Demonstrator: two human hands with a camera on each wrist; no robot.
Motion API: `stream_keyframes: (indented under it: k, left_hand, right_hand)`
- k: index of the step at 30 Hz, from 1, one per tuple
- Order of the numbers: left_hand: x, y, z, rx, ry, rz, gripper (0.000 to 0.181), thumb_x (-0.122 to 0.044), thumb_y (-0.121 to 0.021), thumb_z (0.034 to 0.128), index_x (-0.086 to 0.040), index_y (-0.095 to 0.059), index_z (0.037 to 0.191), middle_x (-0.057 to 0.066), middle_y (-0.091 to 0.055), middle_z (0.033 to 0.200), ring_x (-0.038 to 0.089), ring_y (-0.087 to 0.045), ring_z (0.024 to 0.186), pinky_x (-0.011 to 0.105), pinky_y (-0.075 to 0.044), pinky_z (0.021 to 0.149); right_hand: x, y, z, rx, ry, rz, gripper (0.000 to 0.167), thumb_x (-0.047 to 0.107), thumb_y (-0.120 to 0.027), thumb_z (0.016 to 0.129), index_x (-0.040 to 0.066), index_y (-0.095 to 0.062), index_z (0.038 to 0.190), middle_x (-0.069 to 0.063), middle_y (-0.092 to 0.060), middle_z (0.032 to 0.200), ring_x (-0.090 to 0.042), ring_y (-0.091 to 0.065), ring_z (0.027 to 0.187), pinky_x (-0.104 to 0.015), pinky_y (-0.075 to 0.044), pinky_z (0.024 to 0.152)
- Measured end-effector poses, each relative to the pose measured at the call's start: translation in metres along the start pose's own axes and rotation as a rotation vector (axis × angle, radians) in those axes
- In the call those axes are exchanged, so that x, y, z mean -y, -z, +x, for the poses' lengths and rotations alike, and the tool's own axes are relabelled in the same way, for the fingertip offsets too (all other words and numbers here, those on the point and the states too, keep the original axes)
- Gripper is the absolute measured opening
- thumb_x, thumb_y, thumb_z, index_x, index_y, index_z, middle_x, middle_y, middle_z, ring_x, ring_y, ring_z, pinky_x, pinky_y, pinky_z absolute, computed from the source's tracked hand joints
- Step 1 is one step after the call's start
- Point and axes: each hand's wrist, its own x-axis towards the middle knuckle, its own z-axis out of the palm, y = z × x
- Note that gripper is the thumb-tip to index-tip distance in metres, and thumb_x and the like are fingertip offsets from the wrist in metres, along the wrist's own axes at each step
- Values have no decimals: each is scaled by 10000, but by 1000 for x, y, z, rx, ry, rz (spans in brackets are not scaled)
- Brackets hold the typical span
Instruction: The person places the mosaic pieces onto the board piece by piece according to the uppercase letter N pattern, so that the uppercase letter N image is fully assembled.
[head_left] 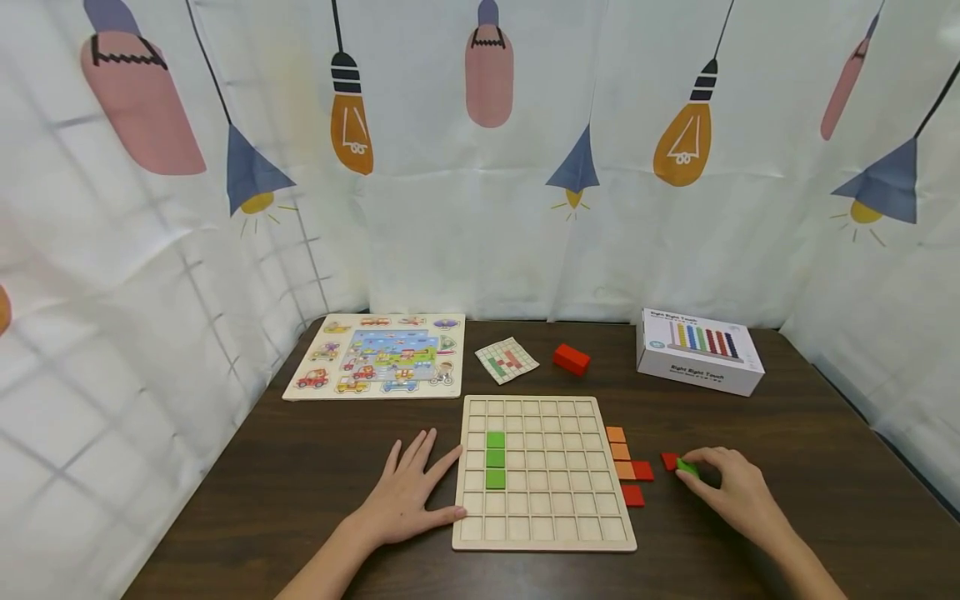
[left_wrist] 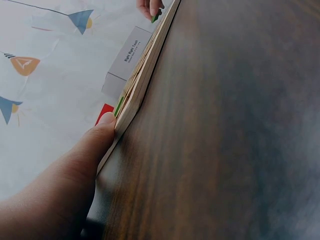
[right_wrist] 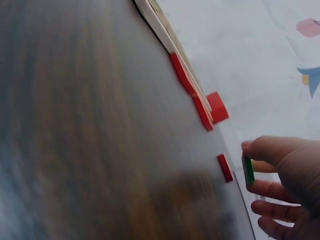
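Note:
A wooden grid board [head_left: 546,546] lies on the dark table, with three green tiles [head_left: 495,458] in a vertical row near its left side. The left hand [head_left: 405,500] is spread flat beside it, thumb and index fingertip touching the board's left edge; the left wrist view shows the thumb [left_wrist: 97,137] against that edge. To the right of the board, the right hand [head_left: 738,492] pinches a green tile [head_left: 687,468] between thumb and fingers, close to a red tile [head_left: 669,461]. In the right wrist view the pinched green tile [right_wrist: 248,171] stands on edge.
Orange tiles [head_left: 616,435] and red tiles [head_left: 633,496] lie along the board's right edge. Behind the board are a picture puzzle [head_left: 322,333], a small pattern card [head_left: 506,360], a red block [head_left: 572,359] and a white box [head_left: 697,375]. A printed curtain [head_left: 450,233] hangs behind the table.

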Motion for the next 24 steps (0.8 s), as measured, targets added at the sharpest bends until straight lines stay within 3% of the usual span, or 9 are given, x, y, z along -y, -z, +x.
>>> stream_keyframes:
  k: [11, 24]
  left_hand:
    - [0, 0, 0, 1, 2, -6, 819, -731, -423, 786, -296, -257, 1460, 174, -144, 1500, 327, -88, 1375, 605, -46, 1020]
    - [1, -1, 0, 7, 7, -8, 820, -731, -421, 787, -300, -245, 1462, 169, -131, 1504, 319, -74, 1378, 599, -33, 1025]
  right_hand:
    - [18, -8, 10, -70, 116, -46, 158, 185, -790, 703, 169, -685, 821, 92, -600, 779, -164, -501, 778, -393, -453, 614]
    - [48, -21, 21, -74, 215, -16, 238, 265, -805, 690, 219, -672, 882, 122, -590, 875, -56, -458, 811, -297, -453, 616]
